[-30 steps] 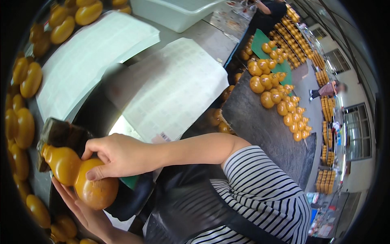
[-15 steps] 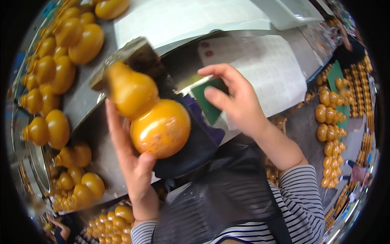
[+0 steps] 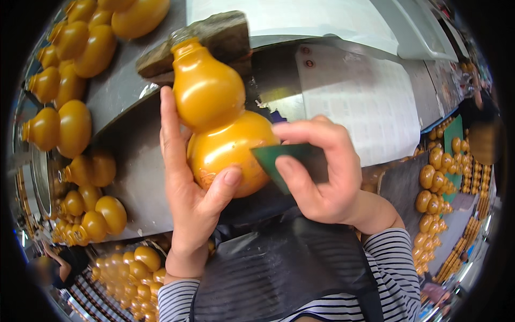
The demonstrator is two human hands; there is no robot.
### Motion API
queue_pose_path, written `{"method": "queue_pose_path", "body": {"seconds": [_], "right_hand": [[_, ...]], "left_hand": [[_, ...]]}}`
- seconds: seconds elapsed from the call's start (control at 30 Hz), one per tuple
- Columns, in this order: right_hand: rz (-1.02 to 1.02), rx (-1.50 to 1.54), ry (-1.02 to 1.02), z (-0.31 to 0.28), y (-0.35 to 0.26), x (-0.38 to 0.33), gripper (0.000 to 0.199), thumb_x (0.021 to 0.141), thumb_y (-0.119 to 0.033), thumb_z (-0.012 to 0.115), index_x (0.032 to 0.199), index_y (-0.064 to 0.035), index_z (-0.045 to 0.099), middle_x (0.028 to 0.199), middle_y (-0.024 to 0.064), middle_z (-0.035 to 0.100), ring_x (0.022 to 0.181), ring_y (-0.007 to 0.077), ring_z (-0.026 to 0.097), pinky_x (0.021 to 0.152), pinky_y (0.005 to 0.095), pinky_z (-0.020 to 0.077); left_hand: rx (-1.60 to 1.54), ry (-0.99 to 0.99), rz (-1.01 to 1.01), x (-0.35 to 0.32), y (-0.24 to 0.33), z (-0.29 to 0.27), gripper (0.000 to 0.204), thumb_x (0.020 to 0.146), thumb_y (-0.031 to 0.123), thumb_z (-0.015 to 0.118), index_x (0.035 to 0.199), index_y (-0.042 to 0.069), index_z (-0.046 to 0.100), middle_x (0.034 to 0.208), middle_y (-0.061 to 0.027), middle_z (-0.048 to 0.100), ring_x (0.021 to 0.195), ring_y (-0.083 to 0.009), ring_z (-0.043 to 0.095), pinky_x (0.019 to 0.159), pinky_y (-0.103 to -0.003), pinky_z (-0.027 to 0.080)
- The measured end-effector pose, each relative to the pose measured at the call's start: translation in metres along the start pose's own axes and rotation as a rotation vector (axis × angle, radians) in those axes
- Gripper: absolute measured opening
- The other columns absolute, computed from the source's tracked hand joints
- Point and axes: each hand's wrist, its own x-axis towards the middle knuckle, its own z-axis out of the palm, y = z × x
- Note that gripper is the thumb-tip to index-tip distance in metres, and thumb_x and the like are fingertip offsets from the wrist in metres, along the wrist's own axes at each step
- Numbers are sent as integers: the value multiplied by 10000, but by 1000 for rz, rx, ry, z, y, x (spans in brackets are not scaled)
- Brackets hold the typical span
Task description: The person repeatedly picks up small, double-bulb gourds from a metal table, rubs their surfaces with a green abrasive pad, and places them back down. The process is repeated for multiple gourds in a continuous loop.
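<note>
My left hand (image 3: 185, 201) cups an orange-yellow gourd-shaped bottle (image 3: 212, 96) from the left and below, its thumb across the lower bulb. The bottle is tilted with its clear neck away from me, and speckled marks show on the lower bulb. A thin green flat piece (image 3: 272, 161) with a pointed corner is pinched in my right hand (image 3: 332, 172), between thumb and fingers. Its edge lies against or just in front of the right side of the lower bulb; I cannot tell whether it touches.
A rough wooden block (image 3: 161, 61) sits behind the bottle's neck. White paper sheets (image 3: 359, 107) cover the table at right, beside a white plastic tray (image 3: 424, 32). Several more gourd-shaped bottles (image 3: 75, 129) stand at left near a metal bowl (image 3: 40, 172). Other people are at both sides.
The bottle has moved right and away from me in my left hand. My right hand has come down and closer, bringing the green piece up to the lower bulb.
</note>
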Motion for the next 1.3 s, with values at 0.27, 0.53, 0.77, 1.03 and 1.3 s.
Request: {"method": "queue_pose_path", "body": {"seconds": [0.27,0.53,0.77,1.03,1.3], "right_hand": [[-118,-133,-357,-39,-7,23,451,683,-130,850,1075,-36,646,829,53,649,700,142,587,636,261,468],[-280,-344,-276,5,-6,74,320,740,-69,794,1021,23,673,879,74,656,736,128,581,664,224,459],[-459,-570,-597,6,-52,82,342,682,-168,799,984,-31,713,748,48,646,661,183,565,599,295,458],[-456,-522,-652,30,-61,97,349,662,-93,774,997,-27,702,814,94,656,699,238,603,662,321,486],[-236,-536,-103,-4,-17,43,280,838,3,683,1114,-8,637,1021,92,670,898,152,634,795,277,507]], "left_hand": [[156,-189,95,-1,-11,-34,809,933,302,527,1533,-1,79,1505,-210,311,1365,-291,372,1123,-378,288],[66,-169,86,1,-15,-35,726,988,342,450,1527,-15,121,1543,-163,267,1382,-250,351,1133,-360,270],[-70,-192,8,-10,-19,-32,1130,731,314,834,1539,33,95,1561,-152,209,1405,-258,308,1141,-372,258],[52,-242,52,-11,-11,-42,1087,647,164,892,1454,19,178,1478,-169,278,1394,-284,299,1123,-388,291],[356,-76,347,-18,-28,-31,868,545,-67,819,1291,96,406,1328,-210,427,1236,-364,461,998,-415,438]]}}
